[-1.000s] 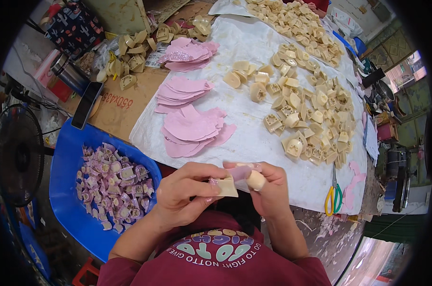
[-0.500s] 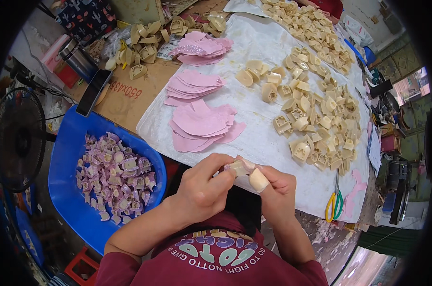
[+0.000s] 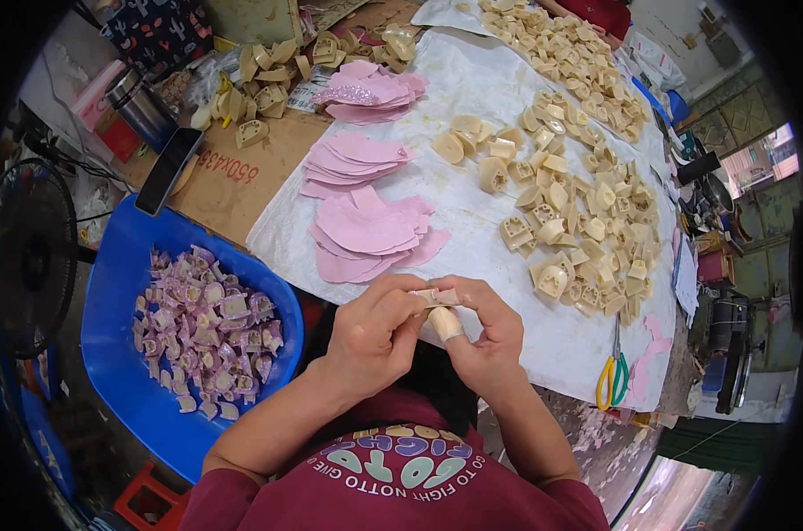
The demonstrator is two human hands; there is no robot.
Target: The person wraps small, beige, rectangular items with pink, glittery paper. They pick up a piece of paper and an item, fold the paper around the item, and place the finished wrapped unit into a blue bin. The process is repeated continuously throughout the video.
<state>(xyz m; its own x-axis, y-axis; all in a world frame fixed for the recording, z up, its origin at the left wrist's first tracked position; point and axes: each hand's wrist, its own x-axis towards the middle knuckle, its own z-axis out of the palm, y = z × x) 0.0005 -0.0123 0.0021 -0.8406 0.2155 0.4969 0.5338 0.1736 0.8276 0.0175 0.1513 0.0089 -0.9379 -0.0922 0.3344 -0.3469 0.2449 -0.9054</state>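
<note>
Both my hands meet at the table's near edge, on a small cream shoe heel point(image 3: 435, 298) partly covered with pink sheet. My left hand point(image 3: 372, 329) pinches its left end between thumb and fingers. On the other end, my right hand point(image 3: 488, 332) is closed, its thumb wrapped in a beige cover and pressed up under the piece. Fingers hide much of the heel. Beyond my left hand lie stacks of cut pink sheets point(image 3: 370, 226). A heap of bare cream heels point(image 3: 596, 208) spreads to the right.
A blue tub point(image 3: 109, 354) at left holds many pink-covered heels point(image 3: 208, 332). Scissors point(image 3: 612, 376) and a pink scrap point(image 3: 651, 354) lie on the white sheet point(image 3: 472, 80) at right. A phone point(image 3: 169, 173), a steel flask point(image 3: 140, 106) and a fan point(image 3: 30, 257) stand left.
My hands have drawn closer together and turned the heel so it lies more level between them. My right hand has shifted left, its thumb now upright under the piece.
</note>
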